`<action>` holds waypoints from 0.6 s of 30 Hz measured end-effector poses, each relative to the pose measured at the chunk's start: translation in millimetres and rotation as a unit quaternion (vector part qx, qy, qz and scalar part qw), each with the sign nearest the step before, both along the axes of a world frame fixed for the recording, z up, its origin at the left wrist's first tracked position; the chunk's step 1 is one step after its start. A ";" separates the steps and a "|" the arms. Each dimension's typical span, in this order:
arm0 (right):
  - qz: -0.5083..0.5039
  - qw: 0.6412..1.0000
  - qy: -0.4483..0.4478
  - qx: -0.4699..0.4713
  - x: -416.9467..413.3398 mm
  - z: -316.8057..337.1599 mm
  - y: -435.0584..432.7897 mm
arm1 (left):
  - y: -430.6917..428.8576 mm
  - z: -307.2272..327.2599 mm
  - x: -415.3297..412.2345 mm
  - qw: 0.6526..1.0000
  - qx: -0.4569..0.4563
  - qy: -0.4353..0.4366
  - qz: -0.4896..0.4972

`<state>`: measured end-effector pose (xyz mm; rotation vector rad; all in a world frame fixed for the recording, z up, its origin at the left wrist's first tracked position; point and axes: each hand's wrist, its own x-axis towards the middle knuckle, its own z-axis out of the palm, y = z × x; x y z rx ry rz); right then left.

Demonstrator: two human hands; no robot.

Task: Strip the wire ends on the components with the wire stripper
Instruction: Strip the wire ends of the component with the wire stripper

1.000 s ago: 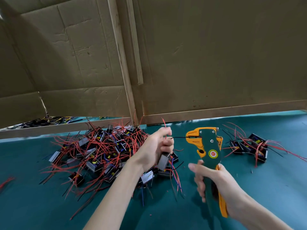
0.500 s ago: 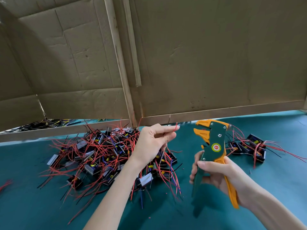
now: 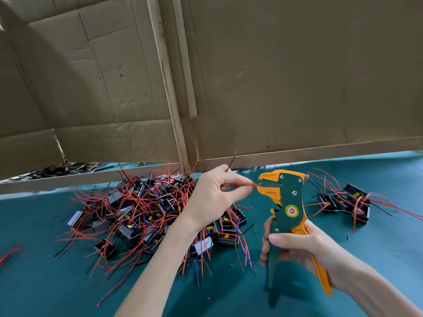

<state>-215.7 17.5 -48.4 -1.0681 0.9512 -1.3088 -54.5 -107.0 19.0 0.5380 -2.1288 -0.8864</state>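
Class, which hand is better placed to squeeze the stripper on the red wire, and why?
Right. The right hand grips the handles of the wire stripper; the left hand pinches the red wire at its open jaws.

Left hand (image 3: 212,197) pinches red wire (image 3: 243,186) at wire stripper (image 3: 287,202).

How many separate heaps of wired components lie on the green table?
2. A large heap lies at the left, partly behind the left hand; a small heap lies right of the wire stripper. The cardboard may hide more.
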 end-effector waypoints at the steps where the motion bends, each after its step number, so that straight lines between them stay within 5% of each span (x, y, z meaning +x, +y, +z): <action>1: 0.003 1.000 0.002 0.000 -0.8 -0.8 -0.4 | 0.6 1.4 1.1 1.000 -0.010 -0.006 0.002; 18: -0.035 0.995 0.087 0.030 4.5 -0.6 3.8 | 0.8 11.6 10.7 0.989 -0.081 -0.122 -0.004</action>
